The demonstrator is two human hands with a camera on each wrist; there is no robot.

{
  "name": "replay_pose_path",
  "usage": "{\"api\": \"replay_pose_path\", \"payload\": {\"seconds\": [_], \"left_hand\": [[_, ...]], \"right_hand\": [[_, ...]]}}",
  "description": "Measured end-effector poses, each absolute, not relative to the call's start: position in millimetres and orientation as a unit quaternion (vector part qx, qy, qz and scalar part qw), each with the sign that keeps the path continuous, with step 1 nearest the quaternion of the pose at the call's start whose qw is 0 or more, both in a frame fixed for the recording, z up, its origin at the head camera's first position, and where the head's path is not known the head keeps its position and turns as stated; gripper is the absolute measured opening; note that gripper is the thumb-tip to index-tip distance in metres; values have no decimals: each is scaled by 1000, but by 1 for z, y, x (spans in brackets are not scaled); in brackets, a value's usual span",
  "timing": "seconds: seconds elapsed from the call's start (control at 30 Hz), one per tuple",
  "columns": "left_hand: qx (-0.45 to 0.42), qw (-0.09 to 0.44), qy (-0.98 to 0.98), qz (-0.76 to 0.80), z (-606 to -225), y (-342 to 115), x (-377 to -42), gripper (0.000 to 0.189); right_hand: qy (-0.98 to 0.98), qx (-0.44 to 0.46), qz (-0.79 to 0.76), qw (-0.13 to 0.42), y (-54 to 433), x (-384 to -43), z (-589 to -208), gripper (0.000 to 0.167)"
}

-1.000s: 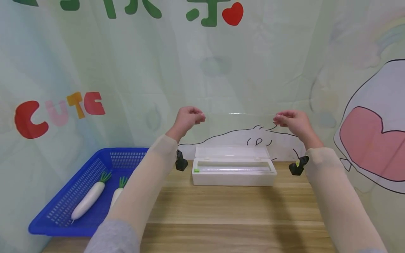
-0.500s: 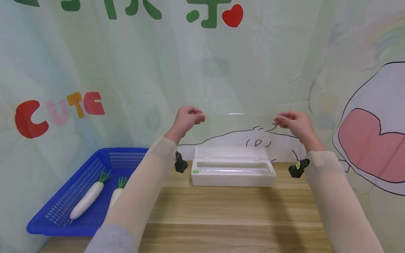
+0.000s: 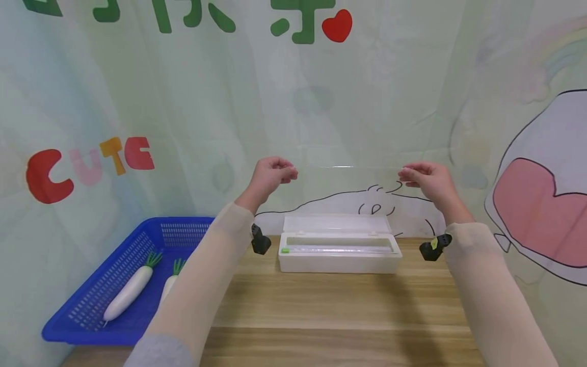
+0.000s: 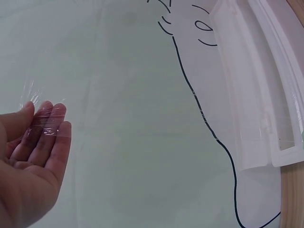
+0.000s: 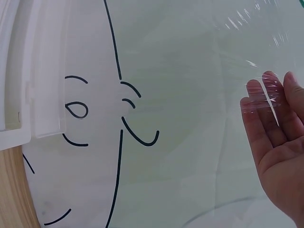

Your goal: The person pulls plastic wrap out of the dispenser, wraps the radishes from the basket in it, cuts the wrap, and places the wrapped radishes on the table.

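Observation:
A sheet of clear cling film is stretched taut between both hands, its upper edge glinting in the head view. My left hand pinches one corner between thumb and fingers; creases in the film show over the fingertips. At the opposite corner, my right hand pinches the film too, with wrinkles fanning out from its fingers. Below and between the hands stands a white cling film dispenser, its lid raised at the back. A small green slider sits at its left end.
On the left is a blue plastic basket holding a white radish and a second radish partly behind the left forearm. The dispenser rests on a wooden table. A printed curtain hangs directly behind.
Both hands keep their grip on the cling film at nearly the same height. The head view has shifted very slightly; the dispenser and basket stay put.

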State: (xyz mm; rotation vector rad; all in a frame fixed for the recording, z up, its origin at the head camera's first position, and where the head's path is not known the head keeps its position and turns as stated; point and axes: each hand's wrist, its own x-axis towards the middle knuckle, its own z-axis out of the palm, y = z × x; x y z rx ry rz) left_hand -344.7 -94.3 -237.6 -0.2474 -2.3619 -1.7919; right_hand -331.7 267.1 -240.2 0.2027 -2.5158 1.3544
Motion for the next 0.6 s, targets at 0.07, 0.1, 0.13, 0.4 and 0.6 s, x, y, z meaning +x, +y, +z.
{"api": "replay_pose_path", "payload": {"seconds": [0.07,0.1,0.13,0.4,0.6], "left_hand": [[-89,83,-791,-600,-239,-95,-344,18],[-92,82,-790,-600,-239,-96,-343,17],[-95,82,-790,-600,-239,-96,-341,17],[-145,82,-780,-603,-241,-97,-320,17],[-176,85,-783,-590,-250,-103,-293,20]], "right_hand": [[-862,78,480,141,268,-330,-241,44],[-858,81,486,142,268,-330,-242,44],[-855,85,491,142,269,-328,-242,45],[-854,101,482,168,278,-306,-250,46],[-855,146,466,173,290,-274,-257,23]]}}
